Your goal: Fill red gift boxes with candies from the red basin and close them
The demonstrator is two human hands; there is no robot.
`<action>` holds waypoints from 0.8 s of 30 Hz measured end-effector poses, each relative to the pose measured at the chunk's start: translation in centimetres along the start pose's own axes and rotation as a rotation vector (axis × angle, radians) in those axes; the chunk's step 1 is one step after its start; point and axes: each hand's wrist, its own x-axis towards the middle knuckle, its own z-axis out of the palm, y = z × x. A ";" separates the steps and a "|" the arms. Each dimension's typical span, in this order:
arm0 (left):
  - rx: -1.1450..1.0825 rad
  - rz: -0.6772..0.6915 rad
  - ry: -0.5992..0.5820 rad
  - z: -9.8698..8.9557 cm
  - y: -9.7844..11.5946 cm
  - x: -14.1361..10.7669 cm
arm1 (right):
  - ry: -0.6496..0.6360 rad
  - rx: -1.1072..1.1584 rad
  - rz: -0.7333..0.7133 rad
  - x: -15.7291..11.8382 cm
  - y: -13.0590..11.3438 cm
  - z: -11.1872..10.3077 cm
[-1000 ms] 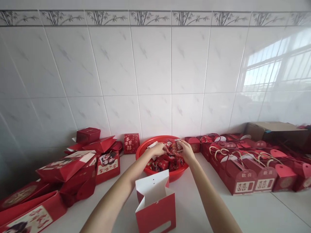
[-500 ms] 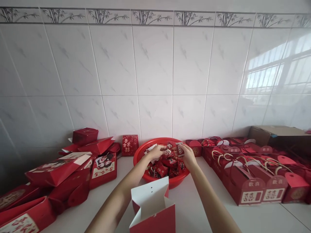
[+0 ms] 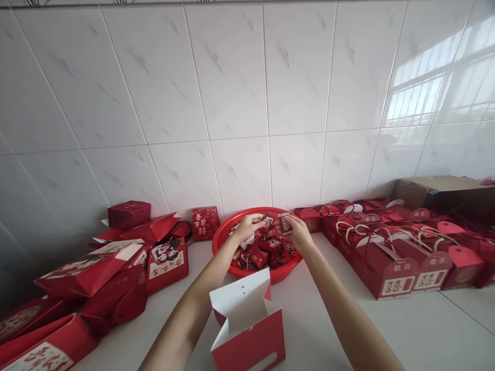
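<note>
A red plastic basket [image 3: 278, 273] holds many small red wrapped packets [image 3: 257, 256]. Over its left part, my left hand [image 3: 249, 228] is closed on a small red and white packet [image 3: 267, 222]. At the basket's right side, my right hand [image 3: 298, 232] is closed on a flat patterned packet [image 3: 285, 223]. Nearer to me, between my forearms, stands a red box [image 3: 251, 337] with its white inside showing and its top open. Neither hand touches this box.
Red boxes [image 3: 88, 268] lie piled at the left, and a red card box [image 3: 205, 223] leans on the tiled wall. Rows of red boxes with rope handles [image 3: 398, 270] stand at the right, before a cardboard box [image 3: 456, 185].
The view has tilted down and shifted slightly. My left hand has lifted a little, and the small packet at its fingertips now shows more clearly. My right hand still has the patterned packet.
</note>
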 end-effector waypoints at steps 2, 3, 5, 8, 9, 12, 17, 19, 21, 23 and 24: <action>0.012 -0.011 0.009 0.0 -0.2 0.0 | -0.008 0.063 0.072 0.0 0.0 -0.1; 0.033 -0.011 0.027 0.0 -0.4 0.0 | -0.007 0.095 0.106 0.0 0.0 -0.1; 0.128 0.011 0.075 0.0 -0.9 0.1 | 0.003 0.113 0.117 0.1 -0.1 -0.1; 0.342 0.082 0.076 0.1 -1.5 0.1 | 0.014 0.120 0.131 0.0 -0.2 0.0; 0.388 0.092 0.027 0.3 -1.6 0.0 | 0.020 0.127 0.140 0.0 -0.3 0.1; 0.406 0.022 -0.258 1.1 -1.5 -0.1 | 0.049 0.161 0.173 0.0 -0.5 0.3; 0.361 -0.041 -0.528 2.0 -1.0 -0.2 | 0.073 0.223 0.192 0.1 -0.7 0.3; 0.387 -0.062 -0.477 2.1 -0.9 -0.3 | 0.087 0.234 0.199 0.2 -0.7 0.3; 0.445 -0.102 -0.450 2.0 -0.7 -0.4 | 0.106 0.245 0.203 0.1 -0.7 0.3; 0.501 -0.108 -0.462 1.9 -0.6 -0.5 | 0.124 0.270 0.201 0.1 -0.7 0.3; 0.517 -0.095 -0.473 1.8 -0.6 -0.5 | 0.133 0.283 0.199 0.1 -0.8 0.3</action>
